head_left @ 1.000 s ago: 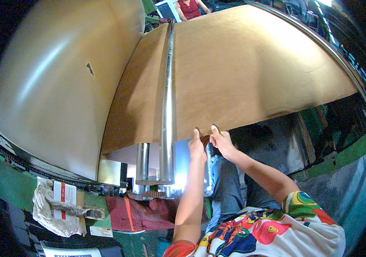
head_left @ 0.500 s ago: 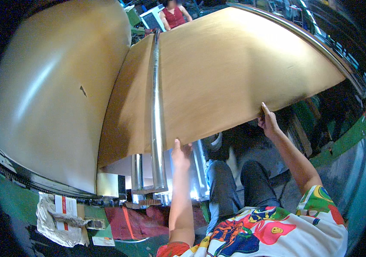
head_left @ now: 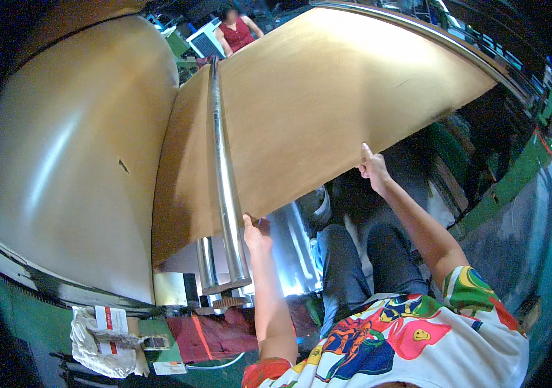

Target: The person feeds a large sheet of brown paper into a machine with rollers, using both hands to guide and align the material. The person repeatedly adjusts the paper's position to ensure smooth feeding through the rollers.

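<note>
A broad brown sheet point(head_left: 308, 123) stretches from a large smooth tan roller point(head_left: 88, 155) at the left to a long bar point(head_left: 431, 32) at the far right. My left hand point(head_left: 258, 236) is closed at the sheet's near edge, just right of a shiny metal rod point(head_left: 221, 149), its thumb on top and the fingers partly hidden. Farther right along the same edge, my right hand point(head_left: 374, 171) has its thumb laid up against the sheet and its other fingers curled below. Both forearms reach up from the lower edge.
A person in a red sleeveless top point(head_left: 237, 35) is beyond the sheet's far edge. Below the rod are a shorter metal rod point(head_left: 206, 265) and a toothed gear point(head_left: 229, 302). A whitish crumpled cloth point(head_left: 95, 346) lies at lower left, beside a dark red cloth point(head_left: 224, 336).
The whole view has turned, shifting the sheet and both hands leftward in the picture. My hands keep about the same places along the sheet's edge.
</note>
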Demonstrator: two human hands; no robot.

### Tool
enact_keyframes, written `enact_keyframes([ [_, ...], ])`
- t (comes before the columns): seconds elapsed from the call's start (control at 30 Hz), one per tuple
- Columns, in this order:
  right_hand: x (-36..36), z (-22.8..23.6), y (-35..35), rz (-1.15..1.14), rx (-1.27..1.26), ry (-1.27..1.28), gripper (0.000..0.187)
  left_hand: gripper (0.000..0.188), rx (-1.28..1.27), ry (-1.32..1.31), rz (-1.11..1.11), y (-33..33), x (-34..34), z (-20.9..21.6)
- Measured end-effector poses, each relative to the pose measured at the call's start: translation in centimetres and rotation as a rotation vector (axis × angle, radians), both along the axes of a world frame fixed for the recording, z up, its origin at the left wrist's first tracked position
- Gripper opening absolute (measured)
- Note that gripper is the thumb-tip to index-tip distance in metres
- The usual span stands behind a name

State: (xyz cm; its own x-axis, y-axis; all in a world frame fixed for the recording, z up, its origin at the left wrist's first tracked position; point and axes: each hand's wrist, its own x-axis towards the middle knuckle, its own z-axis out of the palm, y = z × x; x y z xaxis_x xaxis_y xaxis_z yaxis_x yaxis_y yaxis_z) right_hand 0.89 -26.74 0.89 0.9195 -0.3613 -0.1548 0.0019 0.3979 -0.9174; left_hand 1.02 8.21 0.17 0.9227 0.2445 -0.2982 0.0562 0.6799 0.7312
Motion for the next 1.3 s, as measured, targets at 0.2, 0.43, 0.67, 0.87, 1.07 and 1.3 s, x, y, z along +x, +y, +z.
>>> enact_keyframes([
  [0.2, -0.1, -0.2, 1.3, -0.035, -0.013, -0.036, 0.047, 0.034, -0.017, 0.03, 0.259, -2.4, 1.2, 0.9],
  [0.43, 0.4, -1.0, 2.3, -0.018, -0.055, 0.016, 0.046, 0.026, 0.083, 0.175, -0.174, -8.5, 1.2, 1.7],
  [0.67, 0.5, -0.8, 3.3, -0.049, -0.089, 0.104, 0.052, 0.032, 0.094, 0.042, -0.206, -7.7, 0.8, 0.8],
  [0.87, 0.8, -1.0, 4.7, 0.002, 0.01, 0.114, 0.049, 0.032, 0.08, 0.093, -0.144, -6.6, 1.0, 0.5],
  [1.07, 1.0, -1.3, 6.0, -0.036, -0.047, 0.094, 0.05, 0.037, 0.107, 0.053, 0.037, -7.1, 0.6, 0.8],
  [1.3, 2.2, -2.0, 7.4, -0.07, -0.044, 0.265, 0.042, 0.036, 0.183, 0.0, 0.189, -9.6, 0.4, 0.2],
])
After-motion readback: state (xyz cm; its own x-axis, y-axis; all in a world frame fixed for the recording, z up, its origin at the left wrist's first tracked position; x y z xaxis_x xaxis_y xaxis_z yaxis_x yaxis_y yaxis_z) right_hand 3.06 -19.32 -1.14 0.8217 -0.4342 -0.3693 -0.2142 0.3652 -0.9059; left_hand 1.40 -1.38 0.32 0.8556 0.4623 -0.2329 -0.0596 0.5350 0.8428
